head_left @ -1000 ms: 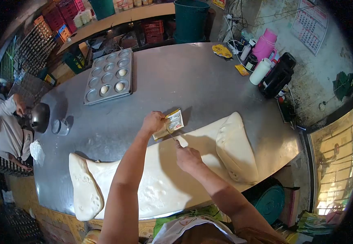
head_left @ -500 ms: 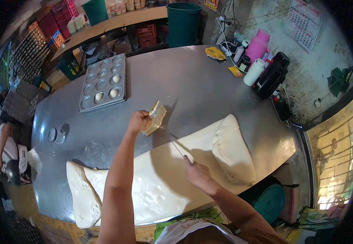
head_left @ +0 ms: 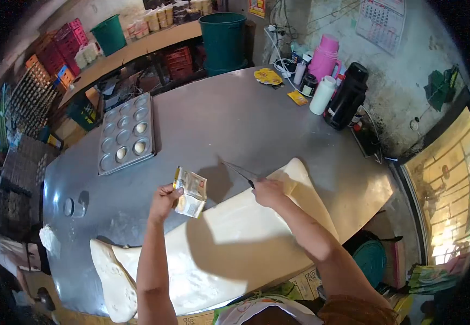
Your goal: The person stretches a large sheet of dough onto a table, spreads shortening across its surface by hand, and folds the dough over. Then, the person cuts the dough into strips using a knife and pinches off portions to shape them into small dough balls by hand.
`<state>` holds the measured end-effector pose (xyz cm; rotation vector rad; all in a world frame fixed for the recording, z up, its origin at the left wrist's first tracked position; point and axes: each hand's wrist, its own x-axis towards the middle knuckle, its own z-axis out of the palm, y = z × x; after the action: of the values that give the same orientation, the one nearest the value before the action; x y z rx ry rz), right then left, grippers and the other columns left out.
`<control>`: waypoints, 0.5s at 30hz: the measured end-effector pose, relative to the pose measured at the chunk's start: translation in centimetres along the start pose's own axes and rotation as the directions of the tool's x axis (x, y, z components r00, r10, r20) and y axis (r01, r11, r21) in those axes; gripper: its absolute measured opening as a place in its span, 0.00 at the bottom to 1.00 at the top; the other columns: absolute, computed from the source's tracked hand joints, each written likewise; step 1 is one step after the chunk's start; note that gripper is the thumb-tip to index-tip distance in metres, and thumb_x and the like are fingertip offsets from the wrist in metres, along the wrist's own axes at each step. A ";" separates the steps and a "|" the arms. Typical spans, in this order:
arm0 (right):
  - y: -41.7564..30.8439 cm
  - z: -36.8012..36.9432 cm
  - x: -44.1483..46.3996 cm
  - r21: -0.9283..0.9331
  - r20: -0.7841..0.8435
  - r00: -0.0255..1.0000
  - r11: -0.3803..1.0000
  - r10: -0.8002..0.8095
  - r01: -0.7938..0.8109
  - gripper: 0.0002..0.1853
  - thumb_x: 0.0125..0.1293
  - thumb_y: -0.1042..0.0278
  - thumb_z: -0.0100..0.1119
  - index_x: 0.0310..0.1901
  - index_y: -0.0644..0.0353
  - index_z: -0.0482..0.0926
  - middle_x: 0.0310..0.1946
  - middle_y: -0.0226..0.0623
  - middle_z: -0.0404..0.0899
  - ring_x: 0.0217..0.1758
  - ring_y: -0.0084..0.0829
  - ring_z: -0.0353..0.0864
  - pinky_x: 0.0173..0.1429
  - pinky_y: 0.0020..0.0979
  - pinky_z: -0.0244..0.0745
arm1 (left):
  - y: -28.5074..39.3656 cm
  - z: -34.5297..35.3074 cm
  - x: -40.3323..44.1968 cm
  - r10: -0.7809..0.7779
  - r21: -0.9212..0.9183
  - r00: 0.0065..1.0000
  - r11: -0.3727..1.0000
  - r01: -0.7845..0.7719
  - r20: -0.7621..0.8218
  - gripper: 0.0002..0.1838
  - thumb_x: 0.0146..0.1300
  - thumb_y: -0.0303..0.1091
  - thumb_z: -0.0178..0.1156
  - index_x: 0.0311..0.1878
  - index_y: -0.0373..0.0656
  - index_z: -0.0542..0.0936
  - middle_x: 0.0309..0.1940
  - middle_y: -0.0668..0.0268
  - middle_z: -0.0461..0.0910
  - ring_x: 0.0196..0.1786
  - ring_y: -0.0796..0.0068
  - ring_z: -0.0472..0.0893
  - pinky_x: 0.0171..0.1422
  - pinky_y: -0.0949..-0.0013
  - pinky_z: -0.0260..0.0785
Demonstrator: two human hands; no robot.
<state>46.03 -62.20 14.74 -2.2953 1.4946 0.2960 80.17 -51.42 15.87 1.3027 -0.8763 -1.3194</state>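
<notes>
My left hand (head_left: 164, 202) is closed on a yellow-and-white printed packet (head_left: 193, 194), held just above the far edge of the dough. What is inside the packet does not show. My right hand (head_left: 270, 193) grips a knife (head_left: 237, 168) by its dark handle, the thin blade pointing away and to the left over bare metal. Beneath both arms a long, pale sheet of dough (head_left: 229, 246) stretches along the near side of the steel table (head_left: 191, 124). Its left and right ends are folded over in thick flaps.
A muffin-style tray (head_left: 127, 134) with white round pieces in 3 cups stands at the back left. A pink flask (head_left: 324, 57), a black flask (head_left: 347, 97) and a white bottle (head_left: 322, 95) line the right wall. A small round container (head_left: 69, 206) sits at left; another person (head_left: 15, 254) is beyond.
The packet has turned to show its printed face and come nearer and left. My right hand has lifted the knife farther away from the packet, its blade now over the table. The view has shifted.
</notes>
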 end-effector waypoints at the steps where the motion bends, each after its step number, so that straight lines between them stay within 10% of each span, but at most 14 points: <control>1: -2.2 -1.7 -0.6 -0.057 -0.016 0.998 0.996 -0.065 0.064 0.26 0.67 0.62 0.59 0.65 0.56 0.67 0.60 0.50 0.73 0.61 0.53 0.75 0.56 0.51 0.73 | 0.0 0.2 -0.4 -0.002 0.004 1.000 1.000 0.002 -0.013 0.06 0.66 0.27 0.62 0.38 0.34 0.86 0.26 0.72 0.79 0.24 0.86 0.69 0.31 0.79 0.63; 3: -5.5 -2.4 -0.8 -0.116 -0.026 0.990 0.984 -0.139 0.135 0.32 0.65 0.63 0.61 0.70 0.52 0.64 0.67 0.50 0.68 0.69 0.53 0.69 0.59 0.51 0.73 | 0.0 0.8 -1.0 0.001 -0.058 1.000 0.998 0.000 0.004 0.06 0.65 0.26 0.62 0.40 0.34 0.86 0.26 0.72 0.80 0.25 0.86 0.70 0.31 0.79 0.63; 5: -7.6 0.0 0.1 0.118 -0.353 0.808 0.834 -0.472 0.539 0.46 0.59 0.67 0.66 0.78 0.41 0.52 0.76 0.46 0.54 0.78 0.54 0.55 0.66 0.54 0.70 | 0.0 1.1 -1.6 0.007 -0.124 1.000 0.992 -0.003 0.026 0.07 0.65 0.25 0.62 0.42 0.34 0.86 0.27 0.72 0.80 0.25 0.86 0.70 0.31 0.79 0.63; 8: -11.5 -0.3 -1.1 0.157 -0.229 0.850 0.844 -0.474 0.513 0.48 0.57 0.73 0.65 0.78 0.37 0.53 0.78 0.42 0.51 0.77 0.51 0.59 0.70 0.50 0.70 | -0.8 0.9 -2.0 0.050 -0.135 0.994 0.990 -0.037 0.094 0.07 0.63 0.23 0.63 0.42 0.33 0.86 0.28 0.71 0.81 0.26 0.85 0.71 0.32 0.79 0.64; 10: -12.1 1.5 -0.6 0.271 -0.480 0.683 0.647 -0.551 0.713 0.43 0.59 0.77 0.63 0.76 0.39 0.61 0.77 0.37 0.55 0.73 0.46 0.66 0.68 0.43 0.74 | -1.4 1.0 -2.4 -0.003 -0.166 0.999 0.986 0.008 0.034 0.07 0.61 0.22 0.64 0.42 0.32 0.86 0.29 0.70 0.82 0.28 0.83 0.72 0.34 0.79 0.65; 15: -11.3 1.2 -2.8 0.664 -0.487 0.814 0.472 -0.315 0.580 0.23 0.70 0.73 0.57 0.67 0.53 0.75 0.57 0.40 0.81 0.47 0.33 0.83 0.46 0.29 0.77 | 1.0 3.2 -4.4 0.147 -0.053 0.988 0.987 -0.149 -0.041 0.09 0.58 0.15 0.58 0.37 0.31 0.87 0.28 0.64 0.83 0.33 0.74 0.80 0.40 0.76 0.70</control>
<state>55.22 -55.27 17.01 -1.8694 0.7554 -0.7822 76.63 -47.83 18.22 1.1909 -0.8873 -1.1920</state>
